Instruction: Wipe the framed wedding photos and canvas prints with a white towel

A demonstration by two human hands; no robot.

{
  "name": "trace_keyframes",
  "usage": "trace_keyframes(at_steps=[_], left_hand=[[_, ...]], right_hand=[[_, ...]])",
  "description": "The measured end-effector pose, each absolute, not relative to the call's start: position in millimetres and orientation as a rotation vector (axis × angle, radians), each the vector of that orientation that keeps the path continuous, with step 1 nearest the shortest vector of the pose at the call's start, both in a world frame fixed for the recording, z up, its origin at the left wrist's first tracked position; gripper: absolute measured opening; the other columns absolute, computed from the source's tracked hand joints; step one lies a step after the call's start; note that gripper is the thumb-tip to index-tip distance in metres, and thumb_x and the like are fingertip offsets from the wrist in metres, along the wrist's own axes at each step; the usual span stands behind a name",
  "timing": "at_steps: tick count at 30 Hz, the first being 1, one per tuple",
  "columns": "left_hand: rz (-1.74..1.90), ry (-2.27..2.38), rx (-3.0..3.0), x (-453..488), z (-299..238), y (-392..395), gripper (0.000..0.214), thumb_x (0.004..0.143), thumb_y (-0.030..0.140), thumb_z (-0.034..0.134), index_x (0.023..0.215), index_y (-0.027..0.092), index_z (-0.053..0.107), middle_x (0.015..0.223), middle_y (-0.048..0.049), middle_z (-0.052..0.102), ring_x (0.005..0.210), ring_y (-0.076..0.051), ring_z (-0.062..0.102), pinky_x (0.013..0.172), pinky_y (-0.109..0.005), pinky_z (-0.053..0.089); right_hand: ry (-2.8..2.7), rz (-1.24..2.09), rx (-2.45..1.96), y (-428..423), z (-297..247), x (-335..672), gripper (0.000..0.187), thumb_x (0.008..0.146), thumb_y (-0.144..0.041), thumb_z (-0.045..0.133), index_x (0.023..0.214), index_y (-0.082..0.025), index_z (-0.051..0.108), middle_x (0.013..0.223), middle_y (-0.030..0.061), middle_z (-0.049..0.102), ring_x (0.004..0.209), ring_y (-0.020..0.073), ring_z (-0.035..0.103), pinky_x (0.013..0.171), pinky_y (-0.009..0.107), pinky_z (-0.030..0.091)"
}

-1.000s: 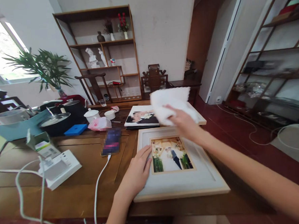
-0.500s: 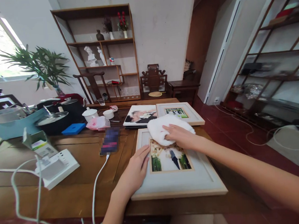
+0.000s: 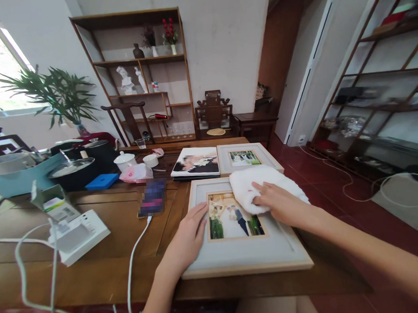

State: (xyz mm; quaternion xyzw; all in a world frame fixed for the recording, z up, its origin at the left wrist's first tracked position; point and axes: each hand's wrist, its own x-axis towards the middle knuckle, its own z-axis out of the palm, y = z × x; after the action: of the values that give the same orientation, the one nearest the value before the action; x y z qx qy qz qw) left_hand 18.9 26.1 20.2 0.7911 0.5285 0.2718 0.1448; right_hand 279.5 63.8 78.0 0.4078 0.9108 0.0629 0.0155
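Note:
A light wooden picture frame (image 3: 247,258) with a wide pale mat lies flat on the table, a photo (image 3: 230,216) at its middle. My left hand (image 3: 190,233) rests on the frame's left side, fingers stretched out along the mat. In my right hand (image 3: 278,200) is a white cloth (image 3: 256,179), pressed onto the frame's upper right part and hanging past its right edge. The cloth hides the frame's upper right corner. Beyond it lie a second picture frame (image 3: 269,161) and a photo book (image 3: 195,163), side by side.
Left on the brown wooden table (image 3: 110,271) are a phone (image 3: 152,197) with a white cable (image 3: 131,265), an opened white box (image 3: 84,237), a blue box (image 3: 102,181), a white lidded cup (image 3: 124,160) and a dark pot (image 3: 71,172). Shelves (image 3: 139,60) stand behind.
My right hand has slid the white cloth to the right and slightly nearer, uncovering more of the photo and the second frame. My left hand has stayed on the frame.

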Motion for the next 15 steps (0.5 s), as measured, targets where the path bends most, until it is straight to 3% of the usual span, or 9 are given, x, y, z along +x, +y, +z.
trace_keyframes(at_steps=[8,15], left_hand=[[0.795,1.492,2.326,18,18,27,0.039,0.090,0.021,0.036,0.125,0.012,0.050,0.134,-0.0103,0.050,0.126,-0.019,0.043,0.108,-0.038,0.033],[0.838,1.448,2.355,17,20,27,0.037,0.090,0.021,0.038,0.123,0.015,0.053,0.131,-0.0094,0.053,0.124,-0.020,0.046,0.106,-0.041,0.036]], right_hand=[[2.645,-0.128,1.302,-24,102,271,0.047,0.058,0.004,0.043,0.093,-0.018,0.066,0.101,0.0133,0.063,0.095,0.0269,0.057,0.080,0.035,0.040],[2.677,0.076,1.454,31,83,276,0.050,0.057,0.002,0.040,0.097,-0.018,0.063,0.116,0.0154,0.057,0.095,0.0283,0.059,0.077,0.036,0.040]])
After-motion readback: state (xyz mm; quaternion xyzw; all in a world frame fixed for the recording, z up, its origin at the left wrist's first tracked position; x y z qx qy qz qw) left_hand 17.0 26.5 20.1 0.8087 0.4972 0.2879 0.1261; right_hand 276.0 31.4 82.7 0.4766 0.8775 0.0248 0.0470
